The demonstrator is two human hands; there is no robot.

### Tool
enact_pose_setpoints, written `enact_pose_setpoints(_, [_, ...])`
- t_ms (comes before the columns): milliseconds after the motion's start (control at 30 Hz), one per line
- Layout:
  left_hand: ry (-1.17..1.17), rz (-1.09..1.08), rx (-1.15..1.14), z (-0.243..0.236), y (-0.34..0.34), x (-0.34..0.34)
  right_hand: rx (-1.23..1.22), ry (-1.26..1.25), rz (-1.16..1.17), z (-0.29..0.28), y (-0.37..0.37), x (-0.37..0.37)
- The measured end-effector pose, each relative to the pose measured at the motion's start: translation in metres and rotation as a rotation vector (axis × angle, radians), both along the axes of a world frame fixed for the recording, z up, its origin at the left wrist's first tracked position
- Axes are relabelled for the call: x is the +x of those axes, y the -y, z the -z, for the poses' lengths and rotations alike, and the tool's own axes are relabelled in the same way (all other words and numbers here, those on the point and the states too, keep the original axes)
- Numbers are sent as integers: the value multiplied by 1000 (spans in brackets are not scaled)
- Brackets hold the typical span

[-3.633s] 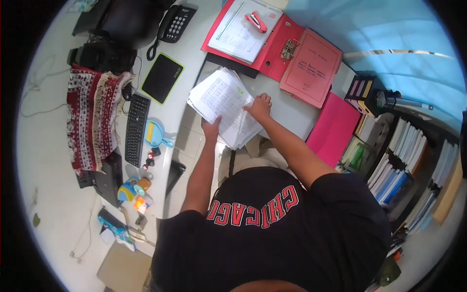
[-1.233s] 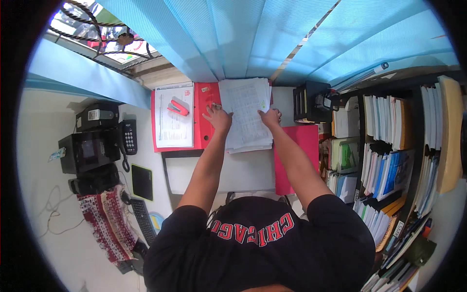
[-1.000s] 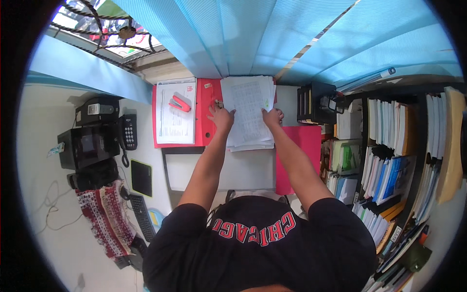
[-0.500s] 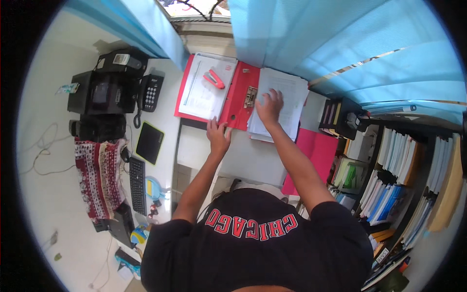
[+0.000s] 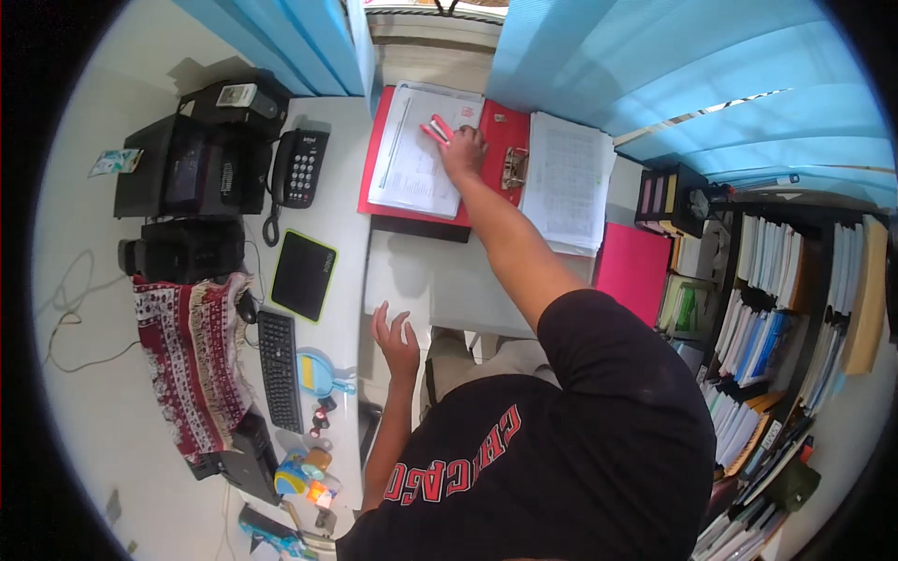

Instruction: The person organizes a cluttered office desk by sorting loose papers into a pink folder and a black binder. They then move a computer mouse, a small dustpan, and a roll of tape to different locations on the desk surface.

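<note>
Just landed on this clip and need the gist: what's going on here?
A person at a desk has the right hand at a red stapler, which is on the left paper stack over an open red binder; whether the grip is closed is hard to tell. The left hand is open near the desk's edge, holding nothing visible. Another paper stack lies right of the binder's metal clip, untouched.
</note>
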State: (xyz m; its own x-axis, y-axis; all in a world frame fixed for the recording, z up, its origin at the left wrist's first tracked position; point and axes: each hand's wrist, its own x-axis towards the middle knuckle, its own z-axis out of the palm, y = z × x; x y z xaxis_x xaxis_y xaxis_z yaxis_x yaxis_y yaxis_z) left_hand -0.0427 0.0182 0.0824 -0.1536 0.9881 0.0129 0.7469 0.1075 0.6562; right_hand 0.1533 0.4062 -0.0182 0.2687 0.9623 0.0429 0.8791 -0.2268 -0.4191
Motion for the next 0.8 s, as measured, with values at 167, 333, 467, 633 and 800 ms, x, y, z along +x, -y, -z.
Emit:
enact_pose_setpoints(167, [12,-7,-35,-5,15,-39,265,-82,-47,-15,45,14])
enact_pose_setpoints(333, [56,59,21,0,-12,-54,463,-186,-171,-53,162,21])
enact_pose_setpoints(467, [17,137,100,13,-44,-51,266,-131,-201,-49,271,32])
enact_pose_setpoints(633, [0,252,96,39,-70,-41,-30,-55,-213,-22,340,39])
enact_pose_setpoints(800, [-66,358,69,52,-83,-31,-114,63,-250,-3,354,43])
